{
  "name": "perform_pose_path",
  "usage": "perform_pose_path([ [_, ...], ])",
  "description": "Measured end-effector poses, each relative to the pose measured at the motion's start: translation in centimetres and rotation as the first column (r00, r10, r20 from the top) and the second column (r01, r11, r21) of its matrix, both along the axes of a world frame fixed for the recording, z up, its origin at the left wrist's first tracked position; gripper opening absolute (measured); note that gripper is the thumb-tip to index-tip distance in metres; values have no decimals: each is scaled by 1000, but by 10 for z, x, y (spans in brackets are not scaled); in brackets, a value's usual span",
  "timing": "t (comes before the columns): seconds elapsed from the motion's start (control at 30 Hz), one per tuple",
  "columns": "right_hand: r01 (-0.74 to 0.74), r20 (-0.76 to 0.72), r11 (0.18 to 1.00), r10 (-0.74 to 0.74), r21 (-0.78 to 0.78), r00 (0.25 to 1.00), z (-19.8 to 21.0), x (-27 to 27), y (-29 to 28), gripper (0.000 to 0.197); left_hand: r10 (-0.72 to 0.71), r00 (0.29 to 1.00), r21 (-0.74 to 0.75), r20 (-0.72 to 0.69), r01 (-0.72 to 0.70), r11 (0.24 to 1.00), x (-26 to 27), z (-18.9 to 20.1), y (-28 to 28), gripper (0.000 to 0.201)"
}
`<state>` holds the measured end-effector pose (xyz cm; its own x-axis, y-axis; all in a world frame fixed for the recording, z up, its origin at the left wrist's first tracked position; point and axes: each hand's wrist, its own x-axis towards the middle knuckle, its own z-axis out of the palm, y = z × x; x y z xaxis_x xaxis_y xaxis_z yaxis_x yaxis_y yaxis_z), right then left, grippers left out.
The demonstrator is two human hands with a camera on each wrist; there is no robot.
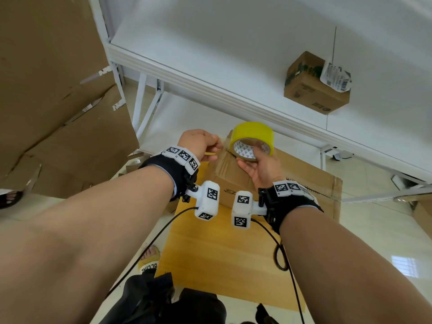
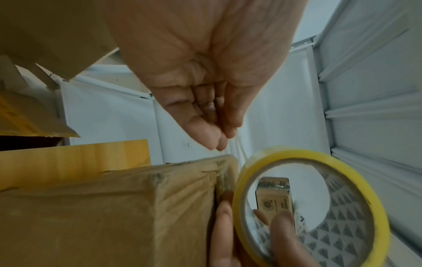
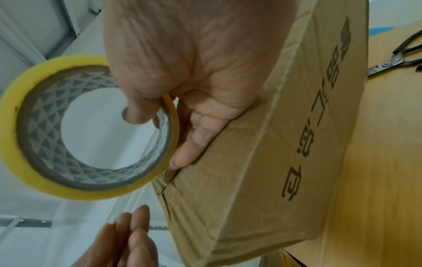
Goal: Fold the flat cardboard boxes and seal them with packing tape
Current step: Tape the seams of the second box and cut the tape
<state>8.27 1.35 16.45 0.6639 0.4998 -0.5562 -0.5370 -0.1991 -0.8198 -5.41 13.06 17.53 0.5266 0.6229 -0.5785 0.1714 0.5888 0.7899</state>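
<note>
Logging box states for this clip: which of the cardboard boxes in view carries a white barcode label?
The small box on the white shelf, far from both hands; a white barcode label sits on its top corner. The box being taped, by the yellow tape roll, shows only printed characters.

One tape roll (image 1: 252, 140), two folded boxes (image 1: 233, 170) (image 1: 315, 84), one scissors (image 3: 392, 61) at two o'clock

I see a white table (image 1: 210, 85) at the far side, a pale tiled floor (image 1: 374, 242) on the right, and window glare (image 1: 403, 265) near right.
</note>
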Motion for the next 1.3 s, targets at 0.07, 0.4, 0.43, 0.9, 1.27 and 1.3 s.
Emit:
perform_pose_path([
  [0.07, -6, 3, 1000, 6, -2, 1000, -1, -1, -1, 45, -8, 1000, -11, -30, 8, 1000, 0, 3, 3, 17],
  [0.4, -61, -24, 997, 63, 48, 998, -1, -1, -8, 46, -44, 991, -318, -127, 2, 948, 5, -14, 0, 23],
  [0.43, -67, -29, 996, 69, 52, 997, -1, -1, -9, 46, -40, 992, -339, -121, -3, 941, 4, -16, 0, 21],
  [0.9, -132, -25, 989, 134, 72, 991, 0, -6, -9, 46, -154, 954, -377, -258, 47, 925, 12, -30, -8, 32],
  [1.27, -148, -28, 985, 151, 92, 988, 1, -2, -8, 42, -291, 880, -196, -375, 231, 953, 12, -69, -6, 33],
  [1.3, -149, -31, 984, 152, 94, 988, 1, -2, -8, 43, -281, 877, -177, -389, 228, 957, 8, -72, -7, 23],
])
